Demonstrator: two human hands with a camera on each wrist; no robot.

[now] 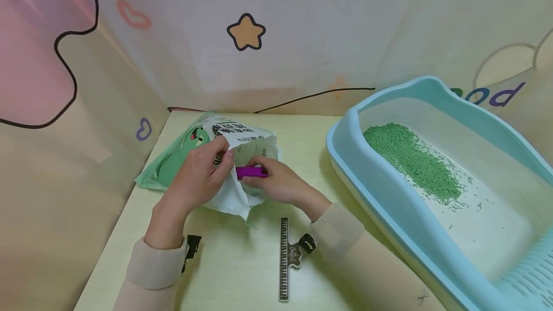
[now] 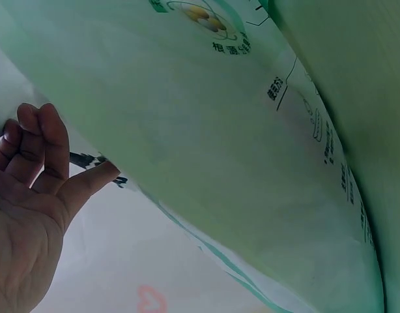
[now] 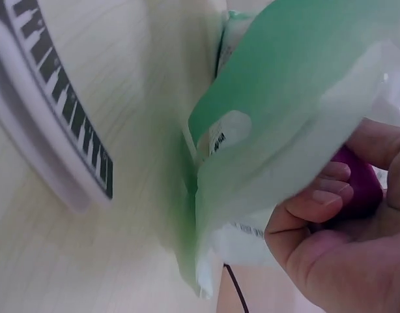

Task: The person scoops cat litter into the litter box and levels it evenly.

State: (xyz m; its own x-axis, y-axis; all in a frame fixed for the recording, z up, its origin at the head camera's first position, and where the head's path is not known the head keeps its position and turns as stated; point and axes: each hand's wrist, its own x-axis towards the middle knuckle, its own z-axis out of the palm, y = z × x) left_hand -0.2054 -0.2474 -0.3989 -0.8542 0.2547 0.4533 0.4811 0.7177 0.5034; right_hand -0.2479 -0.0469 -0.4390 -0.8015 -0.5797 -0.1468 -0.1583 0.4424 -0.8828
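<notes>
A green and white plastic bag with dark printing lies on the table, its open mouth facing right. My left hand pinches the upper edge of that mouth and lifts it. In the left wrist view, the fingers of this hand are bent beside the bag's wall. My right hand reaches into the mouth and grips a purple handle. Seen from the right wrist, fingers curl round the purple handle; its far end is hidden inside the bag.
To the right stands a light blue litter tray, with green pellets heaped toward its far left part. A clip with a piano-key pattern lies on the table between my forearms. A printed cloth stands behind the table.
</notes>
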